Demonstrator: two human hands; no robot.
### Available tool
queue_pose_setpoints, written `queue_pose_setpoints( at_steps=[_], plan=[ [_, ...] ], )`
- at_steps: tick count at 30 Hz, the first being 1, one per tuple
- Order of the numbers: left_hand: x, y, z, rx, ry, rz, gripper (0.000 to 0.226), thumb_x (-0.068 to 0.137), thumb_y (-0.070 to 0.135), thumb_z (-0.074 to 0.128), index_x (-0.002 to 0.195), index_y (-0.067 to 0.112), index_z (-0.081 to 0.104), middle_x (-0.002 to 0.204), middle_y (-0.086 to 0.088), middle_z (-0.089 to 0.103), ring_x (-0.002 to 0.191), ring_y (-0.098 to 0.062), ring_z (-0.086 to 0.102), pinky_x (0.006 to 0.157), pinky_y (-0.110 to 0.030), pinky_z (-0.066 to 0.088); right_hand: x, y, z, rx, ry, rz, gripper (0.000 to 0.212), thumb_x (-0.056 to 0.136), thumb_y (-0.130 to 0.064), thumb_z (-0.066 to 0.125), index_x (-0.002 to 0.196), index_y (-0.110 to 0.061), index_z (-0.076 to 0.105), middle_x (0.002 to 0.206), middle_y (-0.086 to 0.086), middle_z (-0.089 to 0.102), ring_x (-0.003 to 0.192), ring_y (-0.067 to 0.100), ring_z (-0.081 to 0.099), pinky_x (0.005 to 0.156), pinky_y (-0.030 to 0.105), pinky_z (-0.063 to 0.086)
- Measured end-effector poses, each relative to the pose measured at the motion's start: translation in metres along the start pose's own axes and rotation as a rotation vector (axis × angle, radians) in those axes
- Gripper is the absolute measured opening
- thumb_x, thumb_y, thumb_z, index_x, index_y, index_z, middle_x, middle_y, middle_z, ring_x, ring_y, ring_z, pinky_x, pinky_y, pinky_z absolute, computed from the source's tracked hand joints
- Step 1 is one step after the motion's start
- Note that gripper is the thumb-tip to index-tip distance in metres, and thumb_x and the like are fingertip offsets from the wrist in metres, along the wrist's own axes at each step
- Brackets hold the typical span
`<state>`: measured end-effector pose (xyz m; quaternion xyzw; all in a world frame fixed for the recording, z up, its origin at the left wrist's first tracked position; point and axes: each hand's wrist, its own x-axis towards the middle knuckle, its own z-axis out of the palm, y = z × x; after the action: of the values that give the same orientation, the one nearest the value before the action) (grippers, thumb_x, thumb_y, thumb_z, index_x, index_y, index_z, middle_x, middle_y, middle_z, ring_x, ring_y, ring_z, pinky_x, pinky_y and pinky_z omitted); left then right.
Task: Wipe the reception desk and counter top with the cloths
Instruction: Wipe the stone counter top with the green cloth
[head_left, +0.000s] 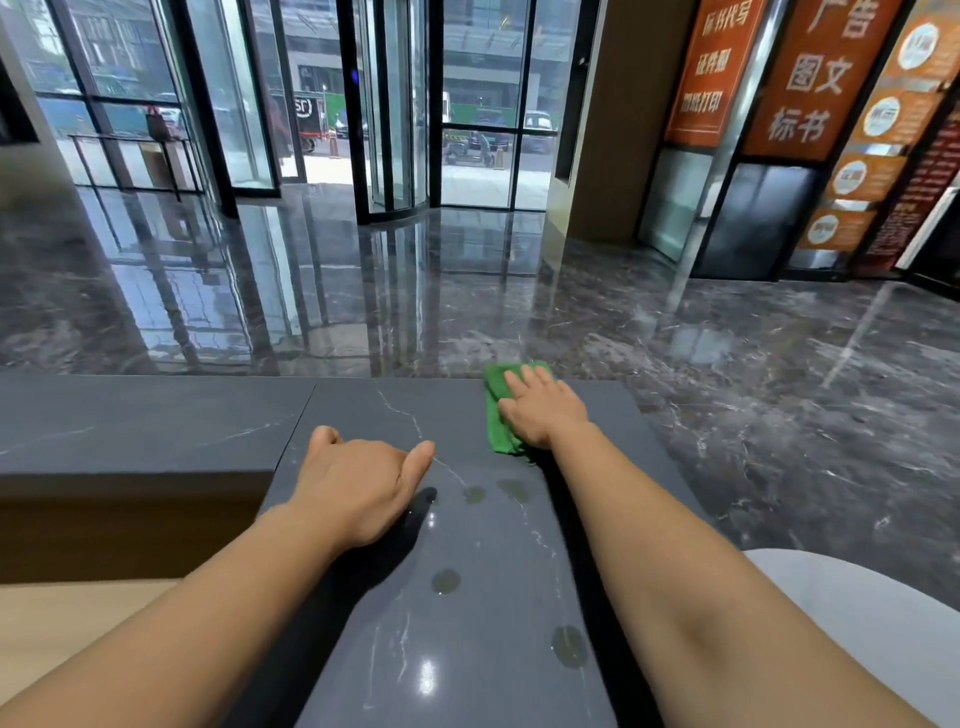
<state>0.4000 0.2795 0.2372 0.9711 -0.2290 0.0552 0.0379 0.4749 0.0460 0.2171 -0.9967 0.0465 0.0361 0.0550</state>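
A dark grey stone counter top (395, 415) with pale veins runs away from me to its far edge. My right hand (543, 408) lies flat with straight fingers on a green cloth (497, 410) at the counter's far right corner, pressing it down. My left hand (358, 483) rests on the counter near its left edge, fingers bent downward and thumb stretched out, holding nothing. Several dull smudges (445, 581) mark the surface between my forearms.
A lower wooden desk surface (62, 618) sits left of the counter, behind a raised grey ledge (130, 431). Beyond the counter lies a glossy dark marble floor (363, 291), glass doors and orange signboards (810, 78). A pale rounded object (857, 613) sits at right.
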Motion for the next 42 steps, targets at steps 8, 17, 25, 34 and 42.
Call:
queue_pose_setpoints(
  at_steps=[8, 17, 25, 34, 42],
  plan=[
    [-0.005, 0.011, 0.006, 0.091, -0.080, -0.027, 0.088, 0.084, 0.069, -0.007, 0.074, 0.019, 0.065, 0.062, 0.001, 0.062, 0.076, -0.009, 0.059, 0.110, -0.041, 0.009, -0.020, 0.096, -0.005, 0.051, 0.016, 0.322, 0.061, 0.100, -0.032, 0.024, 0.156, -0.015, 0.008, 0.164, 0.006, 0.000, 0.150, 0.024, 0.001, 0.121, 0.041, 0.009],
    [-0.013, 0.020, 0.001, 0.118, -0.132, -0.048, 0.090, 0.082, 0.078, -0.003, 0.073, 0.018, 0.064, 0.069, 0.003, 0.064, 0.081, -0.013, 0.059, 0.110, -0.050, 0.005, -0.036, -0.019, 0.014, -0.021, 0.022, 0.174, 0.061, 0.102, -0.037, 0.020, 0.157, -0.017, 0.003, 0.164, 0.007, -0.005, 0.151, 0.025, -0.005, 0.121, 0.043, 0.001],
    [-0.015, 0.019, -0.003, 0.016, -0.192, -0.082, 0.106, 0.066, 0.083, -0.016, 0.080, 0.020, 0.068, 0.077, 0.005, 0.067, 0.092, -0.011, 0.059, 0.112, -0.053, -0.001, -0.045, -0.076, 0.014, -0.049, -0.059, -0.190, 0.060, 0.103, -0.038, 0.024, 0.157, -0.021, 0.004, 0.164, 0.003, -0.005, 0.150, 0.021, -0.007, 0.121, 0.042, 0.001],
    [-0.010, 0.018, -0.004, 0.007, -0.220, -0.110, 0.111, 0.061, 0.085, -0.024, 0.083, 0.022, 0.065, 0.091, 0.003, 0.071, 0.098, -0.012, 0.060, 0.112, -0.055, -0.011, -0.081, 0.063, 0.000, -0.004, 0.018, 0.151, 0.061, 0.101, -0.034, 0.022, 0.157, -0.016, 0.005, 0.164, 0.005, -0.003, 0.151, 0.020, -0.003, 0.121, 0.040, 0.005],
    [-0.026, 0.011, -0.015, -0.063, -0.113, -0.032, 0.103, 0.071, 0.081, -0.014, 0.097, 0.020, 0.065, 0.106, 0.005, 0.068, 0.111, -0.014, 0.057, 0.112, -0.056, -0.011, -0.118, 0.071, 0.007, 0.007, 0.054, 0.349, 0.062, 0.100, -0.035, 0.022, 0.156, -0.015, 0.008, 0.164, 0.007, -0.001, 0.151, 0.023, -0.001, 0.121, 0.042, 0.010]
  ],
)
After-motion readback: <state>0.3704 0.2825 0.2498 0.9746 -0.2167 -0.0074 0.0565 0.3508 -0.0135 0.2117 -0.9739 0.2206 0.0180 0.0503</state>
